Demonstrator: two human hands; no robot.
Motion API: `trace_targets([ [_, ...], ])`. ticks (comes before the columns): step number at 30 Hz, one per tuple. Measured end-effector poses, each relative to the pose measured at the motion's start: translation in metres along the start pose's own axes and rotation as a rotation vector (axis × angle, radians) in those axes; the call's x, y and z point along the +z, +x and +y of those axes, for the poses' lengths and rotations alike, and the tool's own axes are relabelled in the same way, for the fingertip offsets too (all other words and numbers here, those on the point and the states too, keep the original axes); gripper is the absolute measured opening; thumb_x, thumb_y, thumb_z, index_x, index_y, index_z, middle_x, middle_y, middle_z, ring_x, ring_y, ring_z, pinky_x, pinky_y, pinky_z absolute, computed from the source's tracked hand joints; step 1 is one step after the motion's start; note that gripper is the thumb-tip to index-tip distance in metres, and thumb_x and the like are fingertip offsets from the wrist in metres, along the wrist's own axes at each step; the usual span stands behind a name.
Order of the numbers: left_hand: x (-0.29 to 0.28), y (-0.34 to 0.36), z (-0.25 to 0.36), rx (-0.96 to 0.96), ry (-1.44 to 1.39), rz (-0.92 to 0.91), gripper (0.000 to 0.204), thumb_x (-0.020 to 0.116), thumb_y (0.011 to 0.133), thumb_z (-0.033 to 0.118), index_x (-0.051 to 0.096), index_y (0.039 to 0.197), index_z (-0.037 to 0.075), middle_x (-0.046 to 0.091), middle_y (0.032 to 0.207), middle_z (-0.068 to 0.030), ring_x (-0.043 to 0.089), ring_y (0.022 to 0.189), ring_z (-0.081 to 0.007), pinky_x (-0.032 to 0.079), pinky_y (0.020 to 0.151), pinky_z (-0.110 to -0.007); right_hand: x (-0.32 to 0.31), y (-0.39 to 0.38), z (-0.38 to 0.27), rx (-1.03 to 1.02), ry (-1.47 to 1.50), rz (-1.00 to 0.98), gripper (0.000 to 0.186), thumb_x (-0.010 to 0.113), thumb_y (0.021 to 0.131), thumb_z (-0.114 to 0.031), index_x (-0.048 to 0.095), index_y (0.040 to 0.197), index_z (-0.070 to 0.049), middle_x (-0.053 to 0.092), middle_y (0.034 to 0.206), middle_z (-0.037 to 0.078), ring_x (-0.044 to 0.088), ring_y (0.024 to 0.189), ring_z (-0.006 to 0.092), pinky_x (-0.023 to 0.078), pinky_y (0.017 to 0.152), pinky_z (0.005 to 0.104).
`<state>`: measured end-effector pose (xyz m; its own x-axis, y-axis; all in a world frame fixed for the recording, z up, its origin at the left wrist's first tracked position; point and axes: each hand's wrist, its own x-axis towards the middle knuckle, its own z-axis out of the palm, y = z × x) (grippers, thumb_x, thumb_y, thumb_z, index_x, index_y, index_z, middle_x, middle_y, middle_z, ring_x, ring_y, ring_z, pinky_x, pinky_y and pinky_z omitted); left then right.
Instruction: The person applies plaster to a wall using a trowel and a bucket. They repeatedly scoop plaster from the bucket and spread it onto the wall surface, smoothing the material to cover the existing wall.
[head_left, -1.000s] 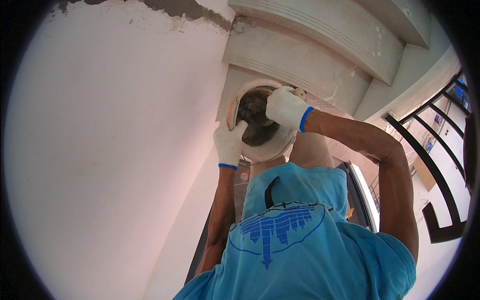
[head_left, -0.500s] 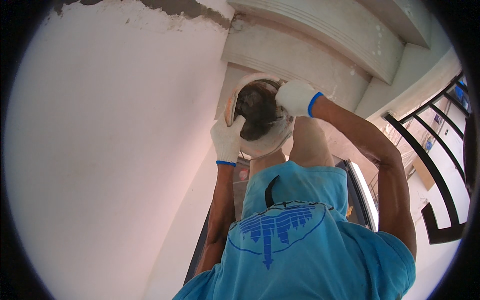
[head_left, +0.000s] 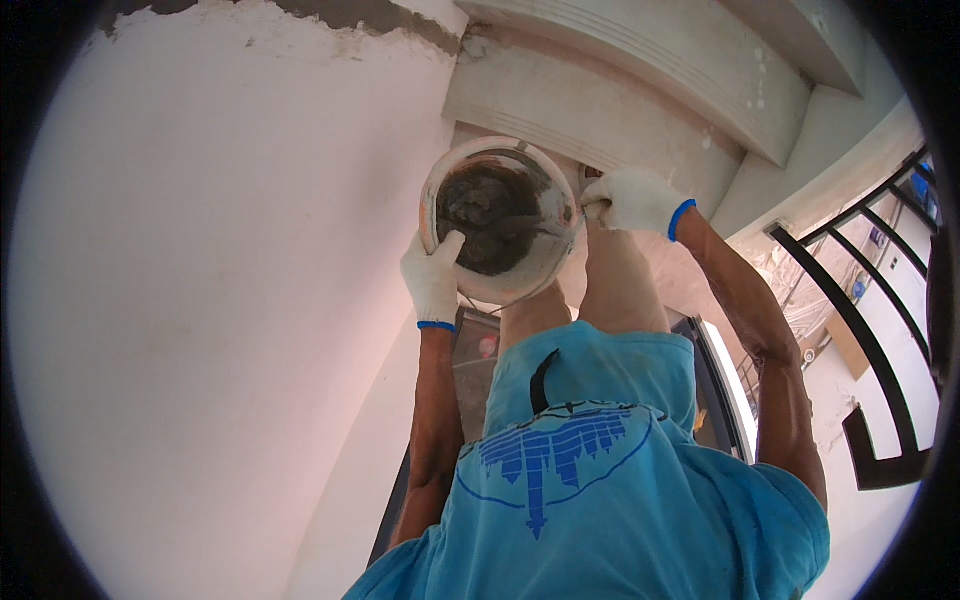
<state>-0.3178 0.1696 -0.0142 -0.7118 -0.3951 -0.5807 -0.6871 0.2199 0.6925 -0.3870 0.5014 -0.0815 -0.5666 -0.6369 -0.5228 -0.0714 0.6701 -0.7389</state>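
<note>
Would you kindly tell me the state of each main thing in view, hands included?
Left hand: gloved, gripping the bucket's rim.
Right hand: gloved, fingers curled, right of the bucket; whether it holds anything is unclear.
Bucket: open, smeared inside, partly filled.
Mixture: dark grey, lumpy.
Wall: white, rough grey patch at top.
Steps: stained.

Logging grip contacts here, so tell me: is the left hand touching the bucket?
Touching. The head view shows the gloved left hand on the near-left side of the bucket, its thumb hooked inside over the edge.
</note>
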Motion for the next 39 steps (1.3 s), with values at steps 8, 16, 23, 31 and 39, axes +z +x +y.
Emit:
trace_targets([
  [8,0.005,-0.007,0.026,0.092,0.201,-0.088,0.044,0.075,0.088,0.021,0.071,0.12,-0.008,0.076,0.096,-0.0145,0.068,0.088,-0.019,0.055,0.083,-0.034,0.0,0.032,-0.048,-0.138,-0.481,0.018,0.015,0.075,0.078,-0.015,0.081,0.091,-0.01,0.076,0.091,0.018,0.075,0.091,0.0392,0.061,0.077,0.0511],
  [16,0.009,-0.008,0.032,0.128,0.258,-0.113,0.046,0.076,0.087,0.026,0.072,0.117,-0.008,0.077,0.095,-0.016,0.07,0.089,-0.0202,0.055,0.083,-0.036,0.004,0.051,-0.079,-0.224,-0.555,-0.063,0.014,0.08,0.074,-0.013,0.083,0.087,-0.009,0.078,0.088,0.016,0.078,0.085,0.0369,0.063,0.075,0.0484],
  [23,0.01,-0.008,0.035,0.121,0.339,-0.123,0.045,0.075,0.086,0.029,0.072,0.112,-0.008,0.072,0.087,-0.0202,0.068,0.08,-0.0248,0.054,0.077,-0.039,0.007,0.062,-0.08,-0.277,-0.544,-0.054,0.017,0.075,0.077,-0.012,0.084,0.09,-0.007,0.079,0.09,0.016,0.077,0.089,0.0368,0.063,0.076,0.0471],
  [31,0.013,-0.011,0.033,0.074,0.324,-0.085,0.048,0.075,0.086,0.029,0.073,0.116,-0.008,0.076,0.094,-0.0197,0.071,0.087,-0.0246,0.055,0.083,-0.038,0.0,0.072,-0.063,-0.209,-0.403,-0.282,0.023,0.072,0.073,-0.018,0.084,0.092,-0.012,0.077,0.09,0.018,0.074,0.084,0.0385,0.059,0.073,0.0498],
  [39,0.003,-0.006,0.029,0.026,0.323,-0.09,0.049,0.075,0.088,0.027,0.072,0.121,-0.009,0.076,0.097,-0.017,0.07,0.089,-0.0219,0.054,0.085,-0.036,-0.003,0.061,-0.039,-0.076,0.041,-0.453,0.03,0.073,0.073,-0.018,0.084,0.099,-0.009,0.072,0.075,0.016,0.066,0.065,0.028,0.053,0.061,0.0425],
])
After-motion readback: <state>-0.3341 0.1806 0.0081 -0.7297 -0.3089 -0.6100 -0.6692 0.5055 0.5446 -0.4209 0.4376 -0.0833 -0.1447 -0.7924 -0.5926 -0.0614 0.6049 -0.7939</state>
